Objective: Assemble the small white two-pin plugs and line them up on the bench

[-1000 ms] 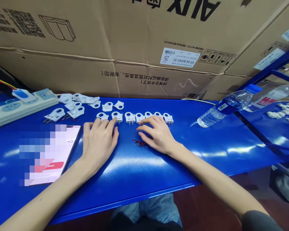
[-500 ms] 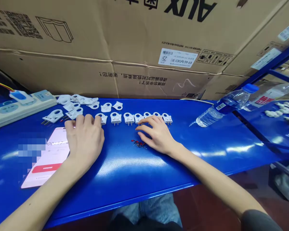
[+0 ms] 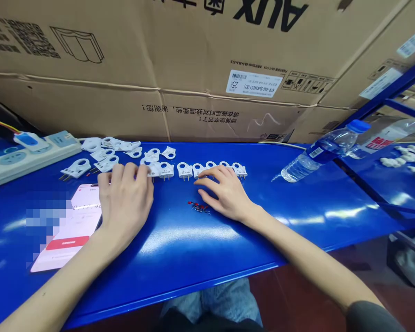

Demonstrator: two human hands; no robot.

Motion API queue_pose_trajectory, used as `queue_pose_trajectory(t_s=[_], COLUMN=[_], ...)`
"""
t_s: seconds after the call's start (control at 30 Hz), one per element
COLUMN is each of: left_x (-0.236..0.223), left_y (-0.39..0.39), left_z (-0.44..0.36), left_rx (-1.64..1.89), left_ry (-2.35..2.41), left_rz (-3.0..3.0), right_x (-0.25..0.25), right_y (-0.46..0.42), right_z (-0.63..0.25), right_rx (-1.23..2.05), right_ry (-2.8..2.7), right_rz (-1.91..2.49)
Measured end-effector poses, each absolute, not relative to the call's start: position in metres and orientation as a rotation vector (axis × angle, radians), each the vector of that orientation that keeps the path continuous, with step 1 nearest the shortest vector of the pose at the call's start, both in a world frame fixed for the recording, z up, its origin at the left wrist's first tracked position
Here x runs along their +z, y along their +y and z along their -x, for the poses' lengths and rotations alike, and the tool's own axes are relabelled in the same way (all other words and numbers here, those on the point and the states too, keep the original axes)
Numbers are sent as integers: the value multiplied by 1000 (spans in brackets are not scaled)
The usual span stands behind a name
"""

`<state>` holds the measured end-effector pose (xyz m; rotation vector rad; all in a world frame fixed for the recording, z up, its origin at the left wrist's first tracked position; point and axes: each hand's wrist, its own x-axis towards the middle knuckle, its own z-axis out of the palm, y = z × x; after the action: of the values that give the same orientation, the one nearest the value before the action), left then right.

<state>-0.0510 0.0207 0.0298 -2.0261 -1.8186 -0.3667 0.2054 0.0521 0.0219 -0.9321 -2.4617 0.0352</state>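
My left hand (image 3: 126, 198) lies palm down on the blue table (image 3: 200, 244), fingers spread, its fingertips touching the leftmost white plug (image 3: 154, 169) of a row. That row of several white two-pin plugs (image 3: 185, 169) runs rightward toward my right hand (image 3: 224, 193), which rests flat with fingers apart, fingertips at the plugs near the row's right end. A small cluster of red components (image 3: 198, 206) lies just left of my right hand. Neither hand grips anything.
A phone (image 3: 72, 226) lies left of my left hand. More white plug shells (image 3: 105, 152) sit at the back left beside a power strip (image 3: 24, 152). A water bottle (image 3: 323, 150) lies at the right. Big cardboard boxes (image 3: 193, 69) wall the back.
My left hand slid left from the row's middle toward the phone, then nudged the leftmost plug right against its neighbour. My right hand stayed put.
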Motion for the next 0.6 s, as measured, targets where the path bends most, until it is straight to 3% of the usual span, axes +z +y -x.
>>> queue_pose_trajectory(t_s=[0.3, 0.6], left_x=[16, 14], left_y=[-5, -3], left_z=[12, 15], left_rx=[-772, -794], left_ry=[-1435, -1377], left_rz=[2370, 2380], right_x=[21, 19], right_y=[50, 49], right_z=[-206, -205], right_rx=[166, 170], right_ry=[-2384, -2409], right_rz=[864, 847])
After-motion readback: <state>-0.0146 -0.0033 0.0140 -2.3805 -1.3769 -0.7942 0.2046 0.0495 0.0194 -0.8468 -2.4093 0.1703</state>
